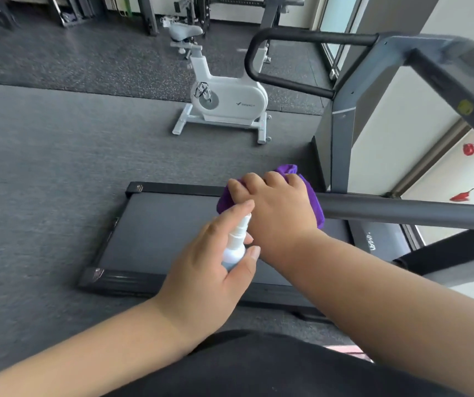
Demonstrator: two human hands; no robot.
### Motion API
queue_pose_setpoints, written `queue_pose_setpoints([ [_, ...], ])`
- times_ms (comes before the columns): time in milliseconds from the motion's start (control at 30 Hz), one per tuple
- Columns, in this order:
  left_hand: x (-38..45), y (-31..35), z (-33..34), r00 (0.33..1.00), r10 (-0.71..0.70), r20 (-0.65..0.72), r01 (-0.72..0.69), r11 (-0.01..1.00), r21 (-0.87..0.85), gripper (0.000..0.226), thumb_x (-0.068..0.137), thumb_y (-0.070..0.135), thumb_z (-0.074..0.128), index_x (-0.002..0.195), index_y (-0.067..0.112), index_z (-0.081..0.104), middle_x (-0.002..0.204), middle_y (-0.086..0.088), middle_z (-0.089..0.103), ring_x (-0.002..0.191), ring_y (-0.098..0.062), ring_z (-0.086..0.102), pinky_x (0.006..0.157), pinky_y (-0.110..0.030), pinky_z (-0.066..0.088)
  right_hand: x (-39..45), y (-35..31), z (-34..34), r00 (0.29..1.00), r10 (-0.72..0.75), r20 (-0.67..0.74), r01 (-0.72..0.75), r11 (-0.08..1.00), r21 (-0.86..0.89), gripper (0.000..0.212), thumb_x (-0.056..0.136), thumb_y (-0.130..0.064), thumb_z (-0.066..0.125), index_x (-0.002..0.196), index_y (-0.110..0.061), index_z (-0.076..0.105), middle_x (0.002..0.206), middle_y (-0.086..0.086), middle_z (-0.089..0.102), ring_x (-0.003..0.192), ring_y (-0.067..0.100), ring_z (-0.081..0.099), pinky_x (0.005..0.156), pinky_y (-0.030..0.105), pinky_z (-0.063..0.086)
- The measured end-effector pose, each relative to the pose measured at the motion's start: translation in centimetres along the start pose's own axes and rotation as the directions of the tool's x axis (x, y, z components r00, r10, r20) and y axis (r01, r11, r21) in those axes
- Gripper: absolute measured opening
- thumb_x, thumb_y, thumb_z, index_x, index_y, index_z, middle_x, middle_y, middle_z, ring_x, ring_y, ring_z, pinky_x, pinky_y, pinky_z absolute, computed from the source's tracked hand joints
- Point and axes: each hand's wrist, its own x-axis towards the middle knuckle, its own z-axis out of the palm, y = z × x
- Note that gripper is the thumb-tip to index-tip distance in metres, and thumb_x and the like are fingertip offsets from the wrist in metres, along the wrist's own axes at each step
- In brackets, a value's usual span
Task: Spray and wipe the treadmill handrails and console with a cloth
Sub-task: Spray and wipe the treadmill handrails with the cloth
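My right hand (276,207) grips a purple cloth (313,202) wrapped over the free end of the near treadmill handrail (407,213), a dark padded bar that runs off to the right. Just left of that wrist, my left hand (215,270) holds a small white spray bottle (237,245), index finger on its top, nozzle pointing up toward the cloth. The far handrail (310,37) loops from the grey upright (339,121). The console is at the upper right edge, blurred. The treadmill belt (161,224) lies below my hands.
A white exercise bike (227,101) stands on the grey rubber floor beyond the treadmill's rear end. Dark racks and frames line the back wall. A window with red hanging ornaments (469,149) is at the right. My dark clothing fills the bottom edge.
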Motion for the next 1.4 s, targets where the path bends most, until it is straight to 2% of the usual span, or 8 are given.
queue_pose_setpoints([
  [167, -0.4, -2.7, -1.7, 0.996, -0.027, -0.084, 0.023, 0.999, -0.044, 0.063, 0.088, 0.032, 0.06, 0.132, 0.064, 0.028, 0.108, 0.011, 0.061, 0.103, -0.006, 0.058, 0.09, -0.012, 0.041, 1.7, -4.5, -0.3, 0.978, -0.148, 0.144, 0.178, 0.959, -0.22, 0.009, 0.092, -0.025, 0.045, 0.096, -0.018, 0.05, 0.086, 0.001, 0.044, 0.106, 0.026, 0.047, 0.091, 0.042, 0.033],
  [400, -0.7, -4.4, -4.2, 1.0, 0.005, 0.002, -0.005, 0.994, -0.108, 0.069, 0.086, 0.029, 0.059, 0.122, 0.077, 0.025, 0.107, 0.026, 0.055, 0.105, 0.005, 0.054, 0.085, 0.0, 0.034, 1.8, -8.5, 2.9, 0.855, -0.341, 0.392, 0.485, 0.793, -0.368, 0.032, 0.096, -0.018, 0.042, 0.071, -0.008, 0.025, 0.072, 0.003, 0.022, 0.101, 0.023, 0.041, 0.103, 0.041, 0.03],
  [567, -0.5, -4.7, -5.3, 0.999, 0.038, 0.011, -0.036, 0.994, -0.098, 0.065, 0.085, 0.032, 0.061, 0.125, 0.072, 0.028, 0.113, 0.028, 0.055, 0.109, 0.01, 0.051, 0.088, 0.001, 0.032, 1.8, -9.1, 4.2, 0.92, -0.355, 0.168, 0.376, 0.92, -0.113, 0.033, 0.088, -0.025, 0.051, 0.067, -0.02, 0.025, 0.067, -0.007, 0.017, 0.084, 0.017, 0.034, 0.079, 0.035, 0.02],
  [700, 0.3, -3.5, -6.4, 0.986, 0.162, -0.029, -0.164, 0.971, -0.172, 0.061, 0.085, 0.038, 0.058, 0.135, 0.059, 0.029, 0.11, 0.005, 0.063, 0.105, -0.003, 0.06, 0.093, -0.01, 0.04, 1.6, -8.2, 2.6, 0.947, -0.147, -0.284, 0.221, 0.943, 0.248, 0.011, 0.076, -0.032, 0.059, 0.08, -0.022, 0.058, 0.071, -0.007, 0.05, 0.079, 0.023, 0.058, 0.076, 0.038, 0.045],
  [767, 0.8, -2.7, -6.6, 0.965, 0.259, -0.041, -0.262, 0.941, -0.215, 0.062, 0.087, 0.031, 0.059, 0.139, 0.048, 0.03, 0.103, 0.0, 0.061, 0.099, -0.012, 0.062, 0.092, -0.017, 0.043, 1.3, -6.8, 0.6, 0.893, 0.062, -0.445, 0.162, 0.879, 0.448, 0.038, 0.08, -0.041, 0.054, 0.107, -0.02, 0.069, 0.091, -0.004, 0.068, 0.086, 0.026, 0.063, 0.078, 0.041, 0.047],
  [933, 1.0, -1.9, -5.7, 0.956, 0.294, 0.006, -0.287, 0.937, -0.197, 0.054, 0.087, 0.03, 0.058, 0.136, 0.032, 0.035, 0.101, 0.016, 0.058, 0.097, -0.005, 0.06, 0.091, -0.01, 0.039, -0.6, 0.0, -3.9, 0.684, 0.528, -0.504, 0.0, 0.691, 0.723, 0.048, 0.085, -0.05, 0.065, 0.122, -0.02, 0.065, 0.112, -0.005, 0.069, 0.106, 0.016, 0.061, 0.095, 0.039, 0.047],
  [1133, 1.1, -2.2, -4.3, 0.978, 0.208, 0.019, -0.197, 0.949, -0.245, 0.054, 0.087, 0.033, 0.058, 0.135, 0.04, 0.035, 0.099, 0.018, 0.058, 0.096, -0.008, 0.061, 0.089, -0.01, 0.04, -2.0, 1.8, 0.1, 0.903, 0.328, -0.277, -0.214, 0.903, 0.372, 0.059, 0.082, -0.076, 0.046, 0.12, -0.034, 0.065, 0.117, -0.009, 0.067, 0.111, 0.023, 0.059, 0.096, 0.046, 0.041],
  [1400, 0.4, -1.9, -3.6, 0.979, 0.199, 0.045, -0.185, 0.957, -0.221, 0.059, 0.086, 0.033, 0.058, 0.136, 0.05, 0.032, 0.108, 0.016, 0.057, 0.099, -0.003, 0.06, 0.09, -0.007, 0.039, -1.3, -2.2, 3.8, 0.871, 0.047, -0.488, -0.027, 0.999, 0.047, 0.036, 0.09, -0.044, 0.047, 0.115, -0.033, 0.07, 0.127, -0.007, 0.063, 0.124, 0.024, 0.053, 0.107, 0.053, 0.03],
])
